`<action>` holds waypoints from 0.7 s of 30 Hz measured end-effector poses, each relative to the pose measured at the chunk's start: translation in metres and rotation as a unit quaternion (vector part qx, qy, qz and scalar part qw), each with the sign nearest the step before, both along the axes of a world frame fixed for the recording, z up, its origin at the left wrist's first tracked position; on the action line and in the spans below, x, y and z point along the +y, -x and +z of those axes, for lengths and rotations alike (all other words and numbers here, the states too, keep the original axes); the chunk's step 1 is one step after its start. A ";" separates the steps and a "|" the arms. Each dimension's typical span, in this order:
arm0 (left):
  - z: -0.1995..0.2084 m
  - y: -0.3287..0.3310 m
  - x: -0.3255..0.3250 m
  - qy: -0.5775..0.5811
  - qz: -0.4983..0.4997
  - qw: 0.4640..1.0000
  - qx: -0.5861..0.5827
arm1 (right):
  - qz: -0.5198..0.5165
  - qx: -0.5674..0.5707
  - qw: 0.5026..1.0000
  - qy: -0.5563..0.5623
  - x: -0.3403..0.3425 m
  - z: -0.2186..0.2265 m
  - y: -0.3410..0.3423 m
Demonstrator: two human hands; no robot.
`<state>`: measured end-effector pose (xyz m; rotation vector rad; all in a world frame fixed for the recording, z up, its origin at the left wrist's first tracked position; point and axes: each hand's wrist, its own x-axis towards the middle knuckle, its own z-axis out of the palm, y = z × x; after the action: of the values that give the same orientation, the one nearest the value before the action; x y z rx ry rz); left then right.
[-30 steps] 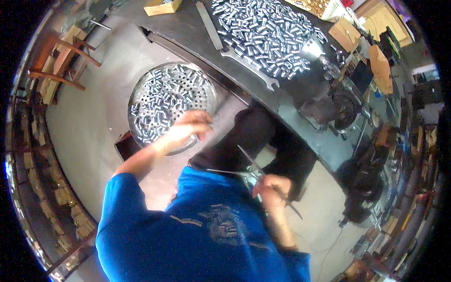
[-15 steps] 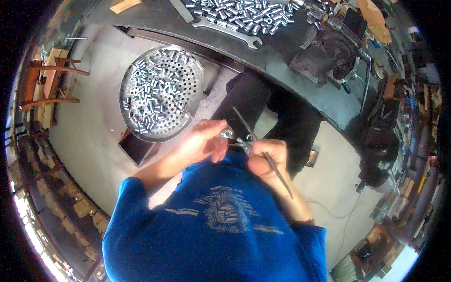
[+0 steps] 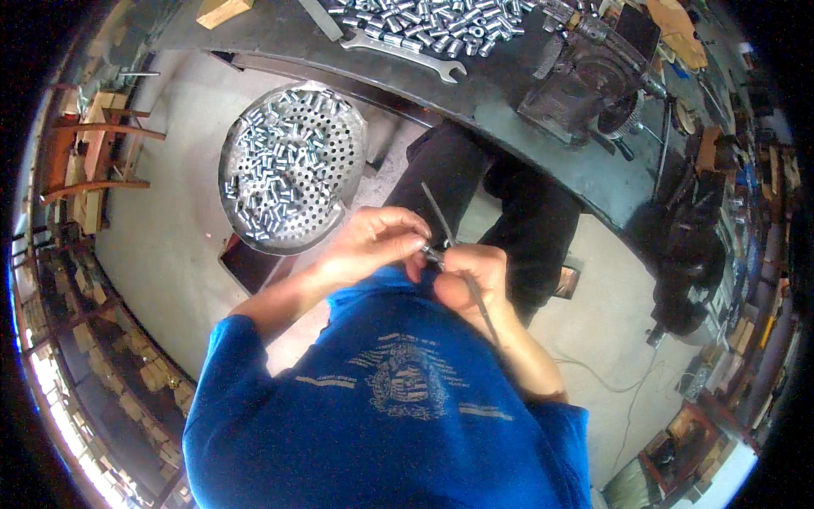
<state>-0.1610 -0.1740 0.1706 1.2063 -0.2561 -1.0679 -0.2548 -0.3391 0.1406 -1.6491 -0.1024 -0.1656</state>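
Observation:
My left hand [image 3: 373,244] is closed, thumb and fingers pinching a small shiny metal sleeve [image 3: 430,252] in front of my belly. Against it, my right hand [image 3: 475,276] is closed around a thin dark file [image 3: 439,210], which slants out past both sides of the fist. Small metal parts also seem to sit at the right fingertips, mostly hidden by the fingers. Left of my legs stands a round perforated metal pan [image 3: 315,231] with many loose metal sleeves [image 3: 271,157] in it.
Ahead runs a dark workbench [image 3: 500,110] bearing a pile of metal sleeves [image 3: 441,24], an open-end wrench [image 3: 407,54] and a black vise-like device [image 3: 585,85]. A wooden block [image 3: 222,12] lies at its far left. Brown wooden chair-like pieces [image 3: 106,144] stand at left; a cable [image 3: 593,373] crosses the floor.
My hands have come together. The left fingers, earlier apart from the right hand with the sleeve's end showing, now meet its fingertips. The right hand and file have shifted slightly left.

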 end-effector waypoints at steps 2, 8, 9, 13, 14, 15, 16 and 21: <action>0.001 0.000 -0.002 0.007 -0.002 1.000 -0.007 | -0.003 0.017 0.999 -0.042 -0.002 0.004 0.000; 0.002 -0.003 -0.003 0.009 -0.026 1.000 -0.013 | -0.011 0.040 0.997 -0.069 -0.004 0.001 0.001; 0.003 -0.003 -0.003 0.011 -0.025 1.000 -0.008 | -0.013 0.022 0.998 -0.053 -0.004 0.001 0.001; 0.006 -0.001 -0.007 -0.003 -0.014 1.000 0.010 | -0.031 -0.046 0.998 0.016 0.000 -0.002 -0.003; 0.005 0.000 -0.007 0.002 -0.009 1.000 0.012 | -0.033 -0.062 0.997 0.038 0.000 0.003 -0.005; 0.004 0.001 -0.008 0.007 -0.004 1.000 0.014 | -0.030 -0.027 0.999 0.005 0.001 0.002 -0.005; 0.000 0.000 -0.009 0.009 -0.001 1.000 0.014 | -0.027 0.008 0.999 -0.027 0.001 0.000 -0.002; -0.001 -0.015 -0.001 -0.030 0.034 0.995 -0.092 | -0.068 0.134 0.975 -0.161 -0.003 0.022 0.007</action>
<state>-0.1458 -0.1751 0.1695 1.3601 -0.3256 -0.9117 -0.2614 -0.3418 0.1622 -1.3395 0.2328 -0.0569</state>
